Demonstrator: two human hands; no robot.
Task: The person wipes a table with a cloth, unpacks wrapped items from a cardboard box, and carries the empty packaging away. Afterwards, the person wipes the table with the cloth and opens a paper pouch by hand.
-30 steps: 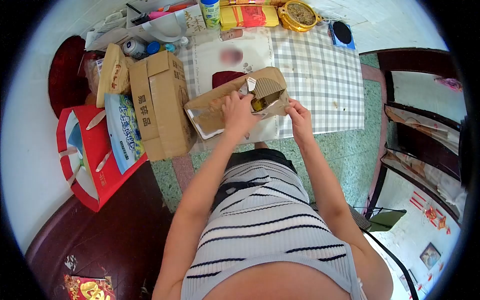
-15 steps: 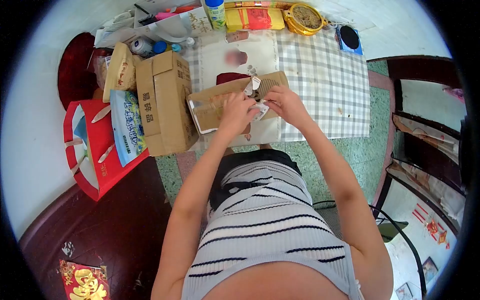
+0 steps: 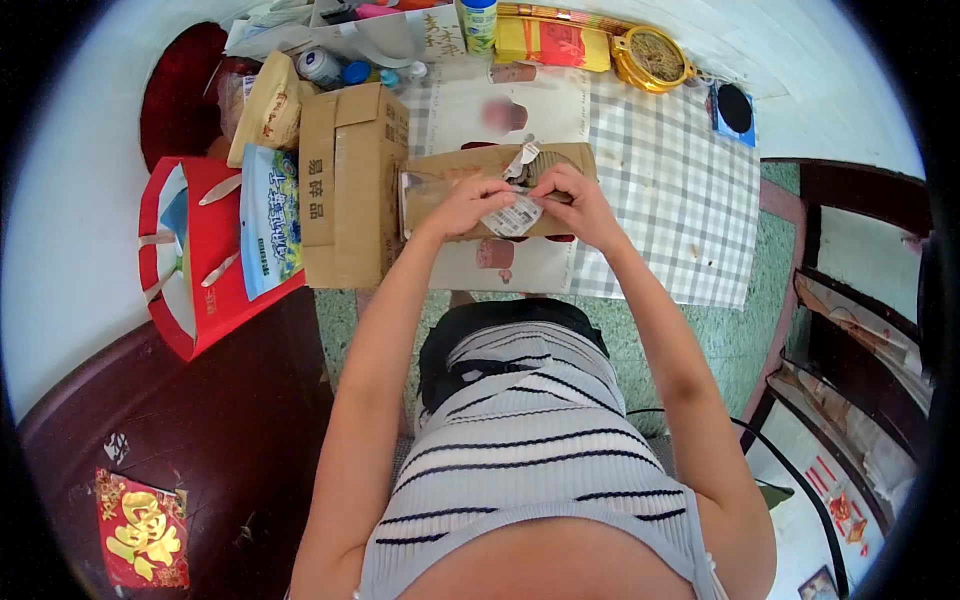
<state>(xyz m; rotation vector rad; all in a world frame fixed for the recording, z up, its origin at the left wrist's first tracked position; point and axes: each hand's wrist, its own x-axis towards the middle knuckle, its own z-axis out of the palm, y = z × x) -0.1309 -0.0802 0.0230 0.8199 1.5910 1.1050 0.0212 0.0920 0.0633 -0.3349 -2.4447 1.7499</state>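
A small brown cardboard box (image 3: 455,165) lies on the table in front of me. Across its middle, a white printed label (image 3: 513,218) is partly lifted and crumpled, its lower part spread toward me. My left hand (image 3: 468,207) is closed, fingers pinching the label's left upper edge. From the other side my right hand (image 3: 572,202) pinches the same label between thumb and fingers, close to the left fingertips. Beyond the hands, a torn white scrap (image 3: 522,160) sticks up from the box top. The fingertips partly cover where label and cardboard meet.
A larger cardboard box (image 3: 355,190) stands directly left of the small one. Farther left are a blue-and-white pouch (image 3: 270,225) and a red gift bag (image 3: 220,300). At the table's back stand a spray can (image 3: 480,28), yellow packets (image 3: 550,45) and a gold bowl (image 3: 652,60).
The view has shifted, so the table sits farther right. More of the label's printed face now shows below my fingers, and my hands have come closer together on it.
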